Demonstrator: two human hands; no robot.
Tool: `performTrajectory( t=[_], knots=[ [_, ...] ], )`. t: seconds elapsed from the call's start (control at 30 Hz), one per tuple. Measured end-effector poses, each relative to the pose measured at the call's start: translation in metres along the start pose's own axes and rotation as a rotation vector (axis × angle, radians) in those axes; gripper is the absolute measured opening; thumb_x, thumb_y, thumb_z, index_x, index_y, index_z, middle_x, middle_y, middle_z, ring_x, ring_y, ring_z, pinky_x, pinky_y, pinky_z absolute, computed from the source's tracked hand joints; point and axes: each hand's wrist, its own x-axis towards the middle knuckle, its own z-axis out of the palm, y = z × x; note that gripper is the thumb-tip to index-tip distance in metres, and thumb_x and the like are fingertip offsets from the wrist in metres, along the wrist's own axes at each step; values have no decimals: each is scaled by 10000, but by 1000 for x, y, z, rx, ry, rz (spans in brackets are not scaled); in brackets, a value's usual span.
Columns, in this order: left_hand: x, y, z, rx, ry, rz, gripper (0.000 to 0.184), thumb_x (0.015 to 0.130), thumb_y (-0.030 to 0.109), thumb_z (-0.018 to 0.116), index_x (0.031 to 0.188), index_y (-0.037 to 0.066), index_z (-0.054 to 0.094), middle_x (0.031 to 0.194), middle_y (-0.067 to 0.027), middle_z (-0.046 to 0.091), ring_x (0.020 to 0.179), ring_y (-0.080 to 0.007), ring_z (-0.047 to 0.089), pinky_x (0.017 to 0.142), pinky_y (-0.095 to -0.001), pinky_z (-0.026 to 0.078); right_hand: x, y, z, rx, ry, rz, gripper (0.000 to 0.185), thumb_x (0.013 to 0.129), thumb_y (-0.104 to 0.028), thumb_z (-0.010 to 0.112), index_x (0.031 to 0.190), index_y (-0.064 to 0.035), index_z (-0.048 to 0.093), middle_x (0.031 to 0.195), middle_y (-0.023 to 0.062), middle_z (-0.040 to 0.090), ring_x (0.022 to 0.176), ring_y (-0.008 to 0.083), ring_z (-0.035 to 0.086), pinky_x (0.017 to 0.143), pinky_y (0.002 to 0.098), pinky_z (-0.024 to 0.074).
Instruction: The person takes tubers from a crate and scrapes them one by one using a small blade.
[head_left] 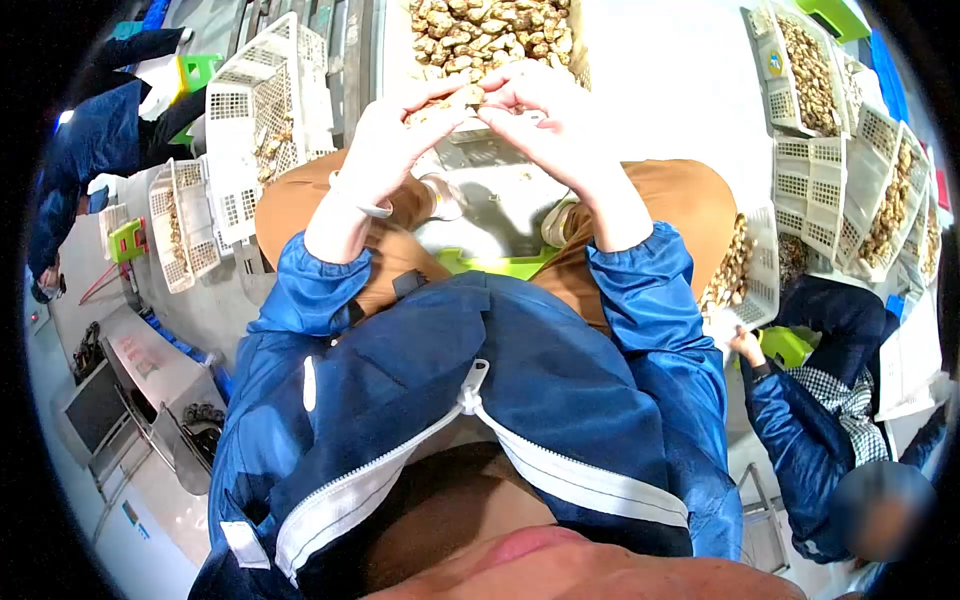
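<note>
A small brown-and-cream mushroom (470, 95) is between my two hands, just in front of the crate. My left hand (385, 145) is closed on it with thumb and fingers. From the other side, the curled fingers and thumb of my right hand (550, 120) meet the same piece, their tips pressed close to it. Beyond my hands stands a crate (583, 50) heaped with similar lumpy brown-and-cream mushrooms (490, 35). Part of the mushroom is hidden by my fingers.
White perforated crates (250, 100) stand on the left, and more crates (810, 180) with mushrooms are on the right. Another crate (762, 260) sits beside my right knee. A co-worker (810, 420) sits at lower right; another person (90, 150) is at far left.
</note>
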Motion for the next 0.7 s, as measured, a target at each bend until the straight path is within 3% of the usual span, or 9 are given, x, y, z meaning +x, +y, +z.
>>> performTrajectory(
  t=[0.03, 0.13, 0.17, 0.27, 0.33, 0.5, 0.63, 0.67, 0.7],
  knots=[
    [-2, 2, -2, -5, 1, -14, 402, 875, 123, 701, 1256, 12, 639, 1102, -87, 698, 995, -112, 618, 879, -239, 494, 2, 0, 1, -20, -15, -56, 121, 871, -135, 717, 917, -26, 692, 1034, 24, 681, 901, 92, 612, 772, 249, 499],
    [-5, 4, -6, 45, 22, -66, 398, 871, 131, 715, 1241, 3, 646, 1099, -95, 701, 965, -121, 633, 858, -241, 505, 3, 5, 2, 279, -55, 163, 104, 882, -127, 705, 918, -30, 695, 1052, 34, 681, 898, 91, 607, 767, 248, 500],
    [-6, 6, -6, 42, 22, -65, 395, 871, 135, 716, 1236, 3, 648, 1090, -97, 702, 957, -119, 633, 851, -242, 506, 5, 4, 1, 437, -22, 242, 114, 836, -105, 706, 868, 3, 692, 988, 81, 704, 855, 154, 659, 757, 289, 542],
    [-4, 4, -1, 153, 70, 15, 369, 871, 139, 714, 1212, 8, 663, 1057, -103, 707, 939, -119, 637, 833, -250, 509, 5, 1, -2, 403, -52, 253, 94, 879, -128, 708, 894, -36, 699, 1058, 44, 681, 866, 90, 603, 750, 237, 493],
    [-1, 1, 3, 228, 95, 83, 344, 873, 140, 711, 1191, 13, 674, 1035, -105, 707, 929, -122, 640, 827, -256, 510, 3, 8, 6, 136, 20, 11, 122, 871, -181, 723, 878, -61, 700, 1008, 16, 688, 798, 83, 583, 699, 229, 472],
    [-1, 1, 7, 292, 69, 159, 305, 874, 132, 706, 1154, 13, 685, 1011, -97, 706, 920, -135, 649, 832, -264, 508, 6, 6, -5, 354, -28, 423, 154, 827, -171, 720, 886, -34, 683, 821, 57, 629, 770, 141, 610, 681, 284, 505],
    [2, 14, 4, 512, 38, 277, 307, 862, 117, 713, 1147, 9, 681, 995, -85, 698, 894, -135, 643, 812, -269, 510, 5, 6, 0, 212, -28, 184, 168, 859, -179, 698, 912, -20, 691, 826, 35, 668, 776, 91, 613, 704, 260, 504],
    [2, 13, 3, 550, 33, 306, 308, 859, 115, 715, 1146, 8, 680, 990, -83, 696, 887, -137, 642, 807, -271, 511, 5, 7, -2, 282, -48, 271, 168, 861, -179, 701, 905, -17, 689, 844, 36, 672, 796, 86, 615, 711, 255, 504],
    [1, 13, 2, 402, 8, 182, 304, 869, 125, 711, 1152, 16, 684, 976, -67, 693, 876, -123, 633, 790, -261, 506, 6, 8, -6, 353, -66, 360, 170, 863, -179, 703, 898, -14, 687, 862, 37, 676, 816, 82, 617, 717, 251, 504]
  ],
)
